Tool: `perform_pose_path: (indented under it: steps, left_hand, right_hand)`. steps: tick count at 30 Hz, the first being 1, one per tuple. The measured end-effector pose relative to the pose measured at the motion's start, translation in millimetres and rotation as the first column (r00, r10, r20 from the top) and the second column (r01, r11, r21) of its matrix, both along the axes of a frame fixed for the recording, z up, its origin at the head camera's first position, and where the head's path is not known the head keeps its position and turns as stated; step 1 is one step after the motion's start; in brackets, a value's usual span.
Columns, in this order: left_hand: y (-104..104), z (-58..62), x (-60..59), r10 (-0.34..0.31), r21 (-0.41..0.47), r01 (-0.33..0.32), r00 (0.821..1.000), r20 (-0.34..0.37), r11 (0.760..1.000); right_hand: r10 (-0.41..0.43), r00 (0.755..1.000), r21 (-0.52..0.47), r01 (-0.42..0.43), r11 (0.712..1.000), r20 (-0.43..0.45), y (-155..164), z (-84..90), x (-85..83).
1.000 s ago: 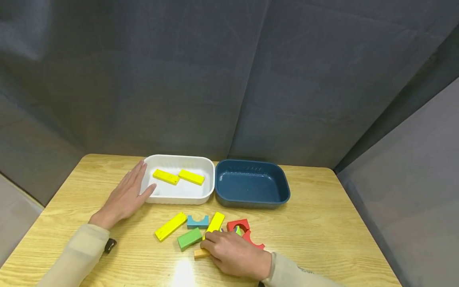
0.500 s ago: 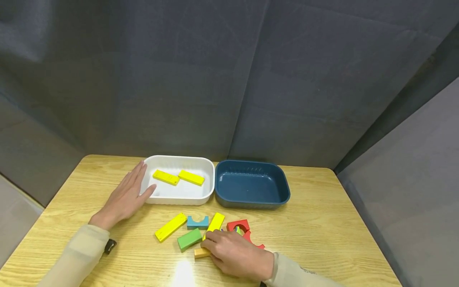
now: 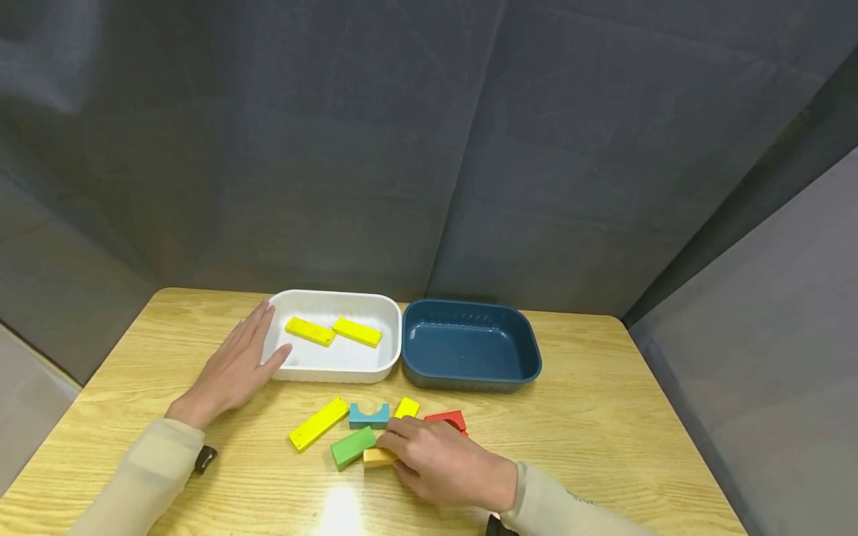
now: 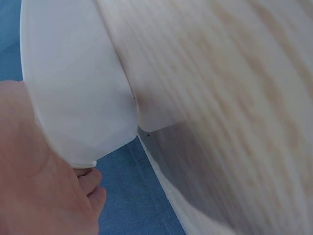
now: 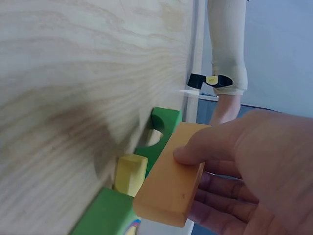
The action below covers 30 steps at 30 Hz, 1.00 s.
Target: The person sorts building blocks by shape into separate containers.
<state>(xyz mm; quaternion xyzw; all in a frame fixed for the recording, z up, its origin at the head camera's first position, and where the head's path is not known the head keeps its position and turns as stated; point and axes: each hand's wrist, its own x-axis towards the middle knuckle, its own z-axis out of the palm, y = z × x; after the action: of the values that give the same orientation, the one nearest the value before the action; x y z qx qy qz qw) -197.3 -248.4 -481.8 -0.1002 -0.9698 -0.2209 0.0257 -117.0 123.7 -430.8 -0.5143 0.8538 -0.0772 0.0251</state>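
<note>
1. Resting flat on the wooden table (image 3: 603,417), the left hand (image 3: 231,368) has its fingers straight and close together, touching the outer left wall of the white tray (image 3: 335,372); in the left wrist view the palm lies against that pale wall.
2. Inside the white tray, two yellow blocks (image 3: 333,330) lie at about 1 o'clock from the left hand's fingertips, apart from them.
3. On the table in front of the trays lie a long yellow block (image 3: 318,423), a teal arch block (image 3: 368,415) and a green block (image 3: 353,447), all at roughly 9 to 11 o'clock from the right hand.
4. The right hand (image 3: 445,465) pinches the orange block (image 3: 378,457): the thumb lies across its top face in the right wrist view and the curled fingers sit beneath. The block is at the fingertips, at 9 o'clock of the hand, just beside the green block.
5. A short yellow block (image 3: 406,407) and a red arch block (image 3: 447,420) peek out at 12 o'clock of the right hand's knuckles.
6. The dark blue tray (image 3: 469,350) stands touching the white one, at 12 o'clock from the right hand.
7. Compared with a second ago, the right hand has shifted up over the pile, hiding more of the yellow and red pieces; the left hand has stayed put.
</note>
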Motion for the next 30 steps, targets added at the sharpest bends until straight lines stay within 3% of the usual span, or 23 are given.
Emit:
perform_pose_path:
  steps: [13, 30]
  left_hand:
    - [0, -0.3, -0.2, -0.01, 0.002, 0.01, 1.0, -0.015, 1.0]
    - [1, 0.0, 0.4, -0.008, 0.016, 0.008, 1.0, -0.023, 1.0]
  right_hand:
    - [0.009, 0.998, -0.103, -0.015, 0.995, -0.062, -5, 26.9, -20.3]
    - [-0.034, 0.993, -0.129, 0.02, 0.992, -0.111, -31, 59.4, -70.9]
